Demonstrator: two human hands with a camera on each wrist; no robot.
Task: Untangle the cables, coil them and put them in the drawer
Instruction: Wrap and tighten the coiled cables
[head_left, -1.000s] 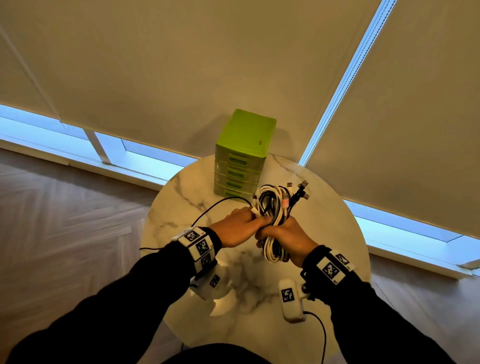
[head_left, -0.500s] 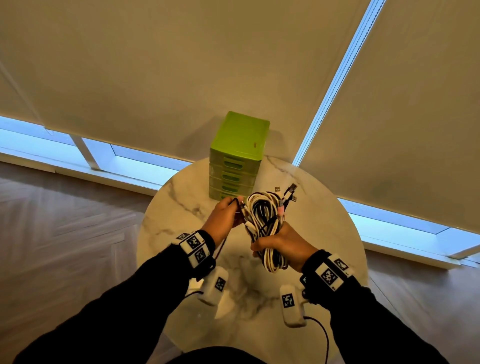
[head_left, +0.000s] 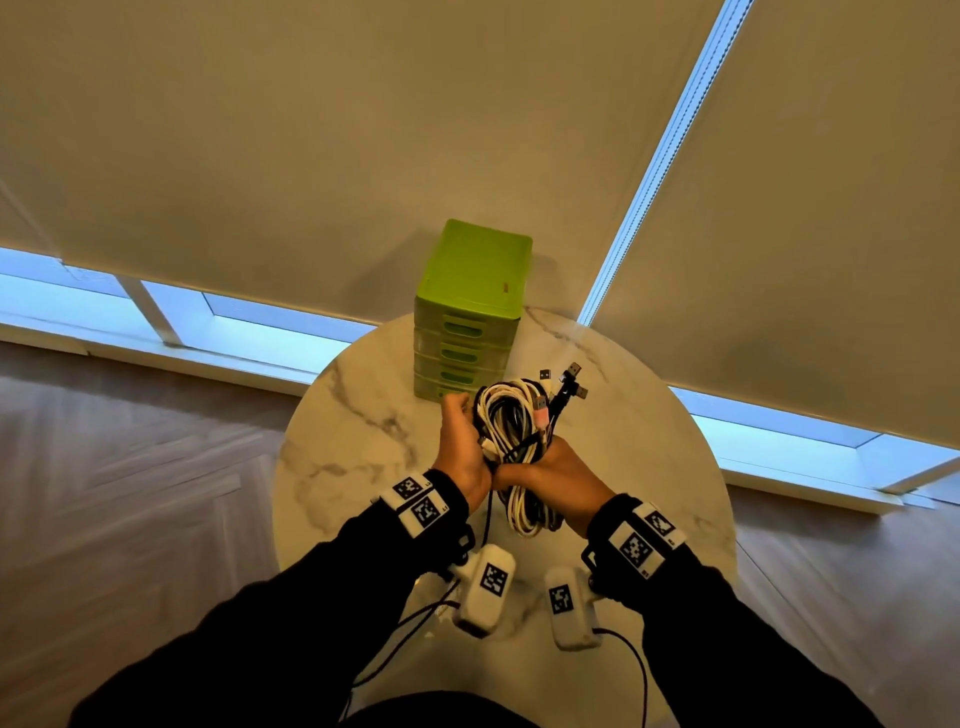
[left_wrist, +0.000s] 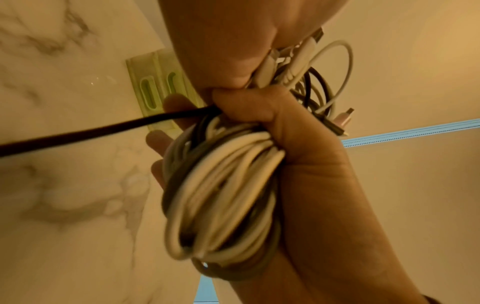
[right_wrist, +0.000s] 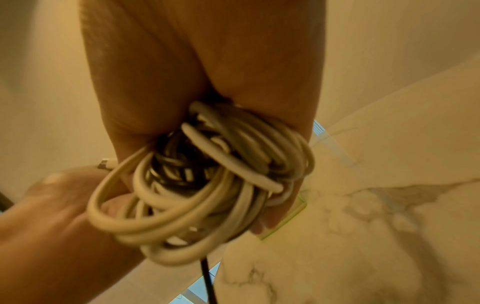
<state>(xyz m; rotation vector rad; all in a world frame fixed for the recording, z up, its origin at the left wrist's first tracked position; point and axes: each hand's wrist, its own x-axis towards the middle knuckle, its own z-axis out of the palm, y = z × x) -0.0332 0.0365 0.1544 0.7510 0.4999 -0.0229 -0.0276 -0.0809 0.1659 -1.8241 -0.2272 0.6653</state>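
The green drawer unit stands on the marble table just beyond the fingertips, every drawer closed, so stowing is not yet begun. The cable bundle, mostly coiled, is clenched in the right hand, fingers wrapped round its middle. The left hand pinches a loose black cable against it, apparently the last to wind on.

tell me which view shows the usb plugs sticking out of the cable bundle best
The head view: the USB plugs fan out sharply above the cable bundle that the right hand grips. The left wrist view shows only a few plugs, blurred behind the hand. The right wrist view shows one white plug tip.
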